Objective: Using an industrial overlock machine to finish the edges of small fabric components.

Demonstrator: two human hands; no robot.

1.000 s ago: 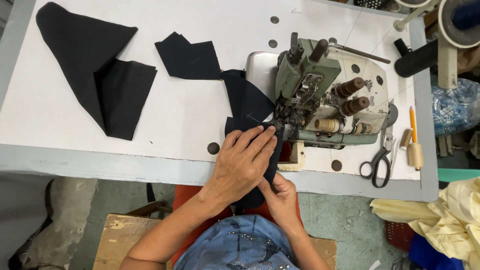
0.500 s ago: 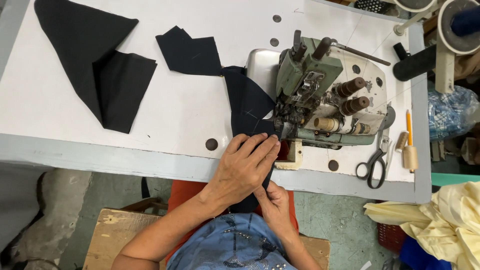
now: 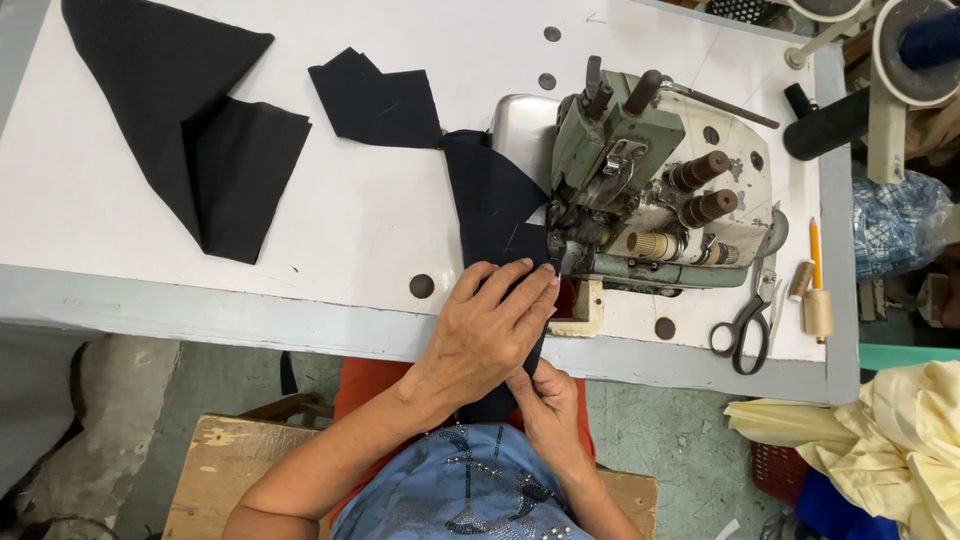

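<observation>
The left hand point(image 3: 490, 335) lies flat, fingers spread, pressing the black fabric strip point(image 3: 495, 215) against the table edge point(image 3: 200, 310). The right hand point(image 3: 545, 400), below it at 5 o'clock, pinches the strip's lower end. Since a second ago the hands have barely shifted, so feeding looks slow. The strip's long axis runs 12 to 6 o'clock, beside the green sewing machine point(image 3: 630, 170) at 3 o'clock.

White worktable point(image 3: 350, 215) with grey edge carries green overlock sewing machine point(image 3: 640, 180), black fabric pieces point(image 3: 190, 130), black-handled scissors point(image 3: 745, 325), yellow pencil point(image 3: 815, 253), small wooden spool point(image 3: 818, 312).
</observation>
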